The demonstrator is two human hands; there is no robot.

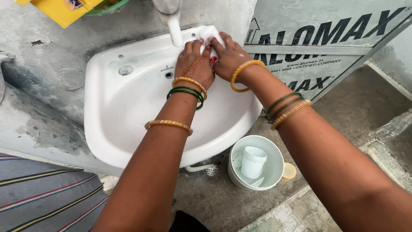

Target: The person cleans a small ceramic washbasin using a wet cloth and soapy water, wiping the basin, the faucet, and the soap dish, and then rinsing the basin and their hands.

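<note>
Nearest, at seven o'clock, lies a striped cloth (43, 193); at five o'clock a white bucket (256, 162) with a white mug (252, 161) inside stands on the bare concrete floor (352, 107). At the centre, a white washbasin (124, 116) hangs on a rough grey wall (47, 51). Beyond, at twelve o'clock under the tap (171, 19), the left hand (193, 64) and the right hand (229, 58) meet, both with fingers closed around a small white cloth (209, 34) on the basin's back rim. It is bunched, so no long axis or heading can be told. A grey metal sheet (322, 43) leans at two o'clock.
</note>
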